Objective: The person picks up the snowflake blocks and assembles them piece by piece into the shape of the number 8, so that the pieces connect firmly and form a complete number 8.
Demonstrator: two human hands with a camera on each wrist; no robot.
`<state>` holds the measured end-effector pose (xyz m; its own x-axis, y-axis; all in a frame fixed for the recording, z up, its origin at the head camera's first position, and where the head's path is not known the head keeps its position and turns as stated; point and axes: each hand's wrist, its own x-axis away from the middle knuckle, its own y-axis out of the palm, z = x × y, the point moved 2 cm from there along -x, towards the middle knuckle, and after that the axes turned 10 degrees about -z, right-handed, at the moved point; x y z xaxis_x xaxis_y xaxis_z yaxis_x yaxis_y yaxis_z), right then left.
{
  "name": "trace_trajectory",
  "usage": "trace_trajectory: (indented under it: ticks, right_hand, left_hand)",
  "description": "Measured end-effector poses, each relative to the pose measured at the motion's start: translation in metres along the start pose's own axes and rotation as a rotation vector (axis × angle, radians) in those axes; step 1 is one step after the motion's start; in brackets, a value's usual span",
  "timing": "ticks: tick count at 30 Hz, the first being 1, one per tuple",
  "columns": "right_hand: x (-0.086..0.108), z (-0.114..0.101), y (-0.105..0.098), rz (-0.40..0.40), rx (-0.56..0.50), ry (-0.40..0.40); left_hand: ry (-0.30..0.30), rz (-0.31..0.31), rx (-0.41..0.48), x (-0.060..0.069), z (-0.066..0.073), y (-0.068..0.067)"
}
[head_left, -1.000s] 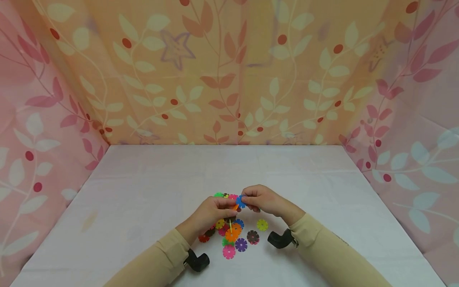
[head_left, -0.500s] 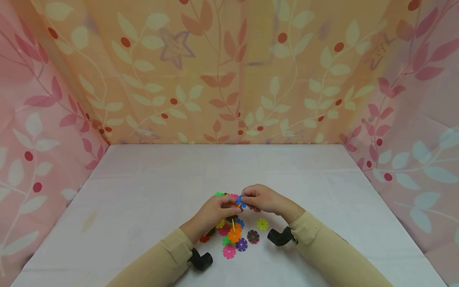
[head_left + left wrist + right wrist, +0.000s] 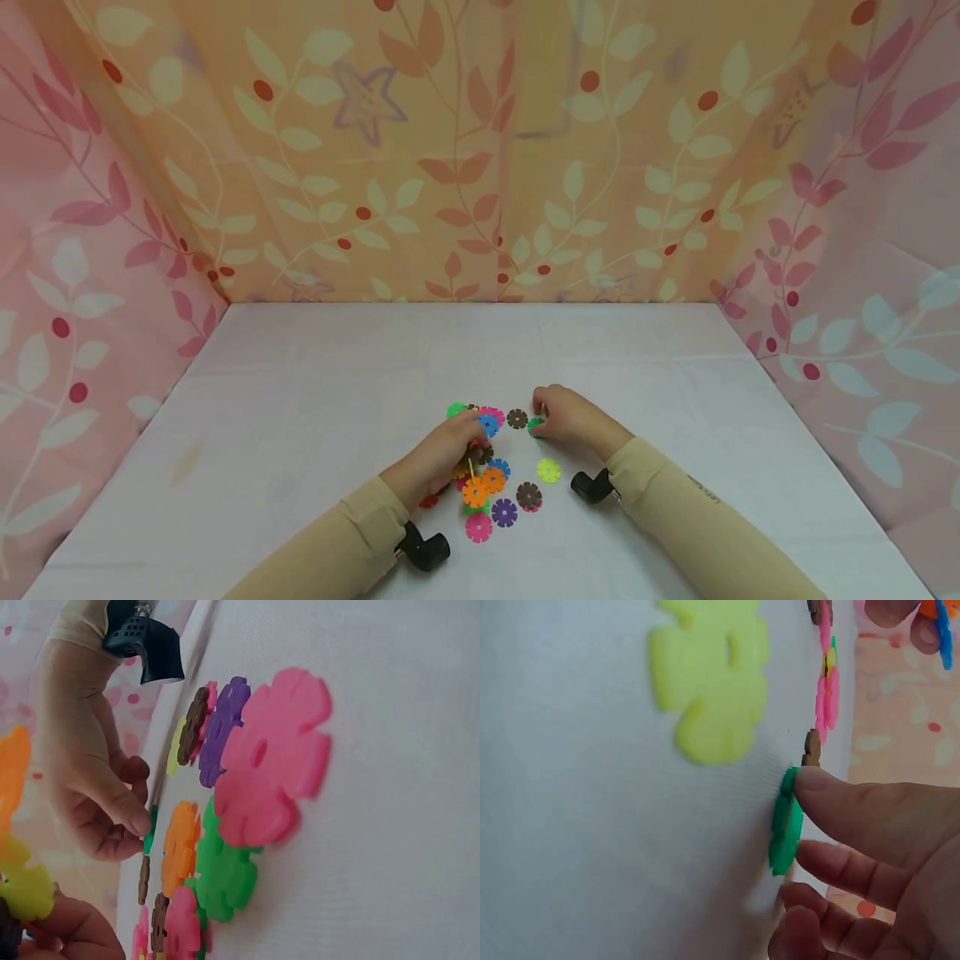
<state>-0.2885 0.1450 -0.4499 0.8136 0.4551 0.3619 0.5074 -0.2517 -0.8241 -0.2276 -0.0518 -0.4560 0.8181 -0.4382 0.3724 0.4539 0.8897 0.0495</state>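
My left hand [image 3: 435,454] holds a small chain of joined plastic flower discs. A blue disc [image 3: 487,424] sticks out at the fingertips, and an orange disc [image 3: 475,492] hangs at the near end. Part of the chain is hidden by the hand; a yellow disc [image 3: 28,891] of it shows in the left wrist view. To the right, my right hand [image 3: 572,417] pinches a green notched disc [image 3: 784,825] at the table, thumb at one edge and a finger at the other. A brown disc [image 3: 517,418] lies just left of those fingers.
Several loose discs lie on the white table [image 3: 337,358]: a yellow one [image 3: 549,471], a purple one [image 3: 504,512], a pink one [image 3: 479,527] and a dark brown one [image 3: 528,496] over pink. Patterned cloth [image 3: 480,167] stands behind and at both sides.
My right hand has let go of the blue disc, moved right and taken hold of the green disc. The left hand has shifted slightly, keeping the joined chain, and the brown disc is now uncovered.
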Motion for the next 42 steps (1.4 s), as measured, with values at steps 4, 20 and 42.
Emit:
trace_trajectory:
  ticks: [4, 20, 42]
  right_hand:
    - [0.000, -0.001, 0.002, -0.009, -0.028, -0.021]
    - [0.018, -0.033, -0.002, 0.094, -0.295, -0.249]
    - [0.022, -0.044, -0.004, 0.175, -0.266, -0.269]
  left_hand:
    - [0.006, 0.012, 0.002, 0.000, 0.001, 0.002]
    - [0.014, 0.033, 0.062, -0.001, 0.001, -0.004]
    - [0.087, -0.001, 0.103, 0.004, 0.003, -0.006]
